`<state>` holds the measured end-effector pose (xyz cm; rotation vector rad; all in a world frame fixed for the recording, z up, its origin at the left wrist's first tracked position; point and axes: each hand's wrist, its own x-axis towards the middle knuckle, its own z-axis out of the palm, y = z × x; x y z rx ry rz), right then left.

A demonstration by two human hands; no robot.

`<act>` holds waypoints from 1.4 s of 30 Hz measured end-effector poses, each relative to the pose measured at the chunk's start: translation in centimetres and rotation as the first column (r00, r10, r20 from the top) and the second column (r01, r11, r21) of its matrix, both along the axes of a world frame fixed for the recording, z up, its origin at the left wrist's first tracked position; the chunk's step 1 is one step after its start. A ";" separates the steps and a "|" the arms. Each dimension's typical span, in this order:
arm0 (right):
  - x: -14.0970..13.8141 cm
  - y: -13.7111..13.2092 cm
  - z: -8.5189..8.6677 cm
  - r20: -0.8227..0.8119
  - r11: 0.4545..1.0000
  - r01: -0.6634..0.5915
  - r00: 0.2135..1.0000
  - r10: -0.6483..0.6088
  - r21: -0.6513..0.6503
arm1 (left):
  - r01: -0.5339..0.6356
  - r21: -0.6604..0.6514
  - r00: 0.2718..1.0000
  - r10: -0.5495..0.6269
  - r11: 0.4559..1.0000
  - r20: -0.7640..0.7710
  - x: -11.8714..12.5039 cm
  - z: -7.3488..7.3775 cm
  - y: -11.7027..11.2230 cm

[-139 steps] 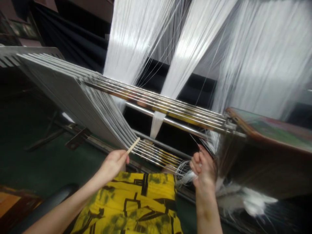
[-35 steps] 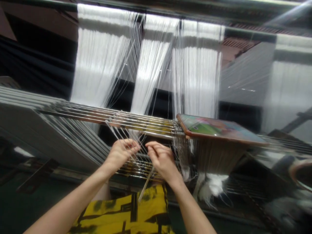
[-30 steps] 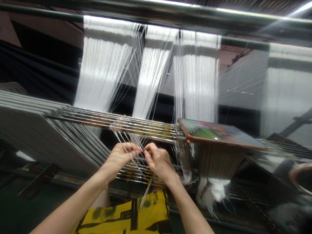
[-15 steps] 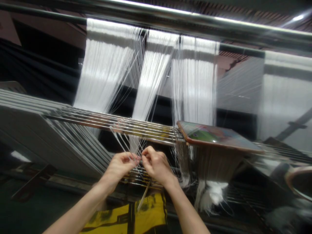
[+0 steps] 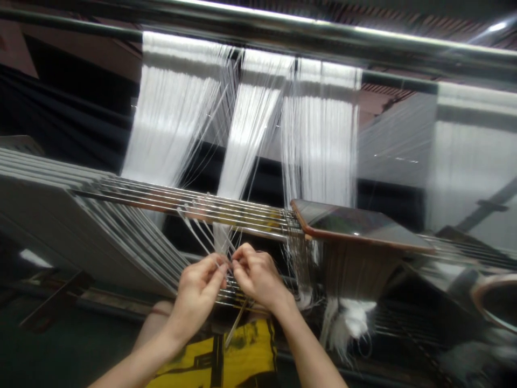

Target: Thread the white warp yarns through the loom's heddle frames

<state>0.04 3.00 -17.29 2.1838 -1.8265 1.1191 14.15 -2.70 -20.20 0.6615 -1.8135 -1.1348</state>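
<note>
My left hand (image 5: 200,285) is closed in a pinch on white threads, just below a row of thin metal bars (image 5: 242,213). Right beside it, fingertips almost touching, my right hand (image 5: 256,272) is also pinched. What lies between its fingertips is too fine to make out. Several pale strands (image 5: 197,229) slant from the bars down to the fingers. Behind the hands a narrow bundle of white warp threads (image 5: 246,129) drops through the bars. A thin stick (image 5: 236,326) slopes down from under my right hand; whether that hand grips it is hidden.
Wider white thread sheets (image 5: 173,108) (image 5: 327,124) hang from a rail under a shiny metal roller (image 5: 323,35). A phone-like flat device (image 5: 359,223) lies on the bars at right. Stacked grey heddle frames (image 5: 81,215) stand at left. A knotted white thread bunch (image 5: 355,318) hangs lower right.
My left hand has turned and its wrist has shifted slightly right, fingers staying at the threads. My right hand has barely moved. The flat device's screen has gone from bright to dark.
</note>
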 end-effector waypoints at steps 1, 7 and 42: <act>0.0 0.0 0.0 0.002 1.000 -0.001 1.000 0.001 -0.002 | -0.013 -0.036 1.000 0.014 0.999 0.021 0.0 0.0 0.0; -0.1 1.1 -0.4 0.032 0.992 -0.109 0.993 0.111 -0.059 | -0.012 0.231 1.000 0.013 0.973 -0.006 0.3 -0.6 -0.4; 2.0 0.7 0.1 0.011 0.982 -0.168 0.986 0.167 0.091 | -0.026 -0.235 0.985 0.064 0.972 0.158 2.7 -0.8 2.8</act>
